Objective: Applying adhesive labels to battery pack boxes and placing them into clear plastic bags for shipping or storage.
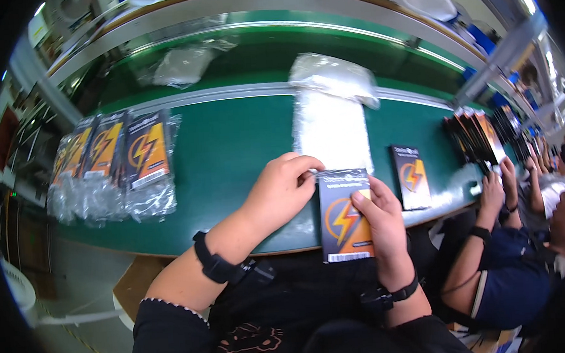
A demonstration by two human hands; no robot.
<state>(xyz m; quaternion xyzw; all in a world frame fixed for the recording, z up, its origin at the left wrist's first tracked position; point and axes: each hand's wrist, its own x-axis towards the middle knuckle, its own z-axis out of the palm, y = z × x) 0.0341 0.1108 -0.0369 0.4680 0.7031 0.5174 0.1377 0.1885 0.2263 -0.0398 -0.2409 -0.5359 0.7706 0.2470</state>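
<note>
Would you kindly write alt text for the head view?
The right hand holds a dark package, the left hand at its top corner. Bagged packages lie left on a green table, plastic bags ahead, one package right.

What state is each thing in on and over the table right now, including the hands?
Held package: front toward camera, gripped by the right hand
Right hand: closed on the package's side
Left hand: fingers curled at its top corner; grip unclear
Loose package: lying front up
Left-side packages: in clear plastic, front up
Central plastic: spread flat, far end bunched
Far plastic: crumpled
Right-side packages: grouped closely
</note>
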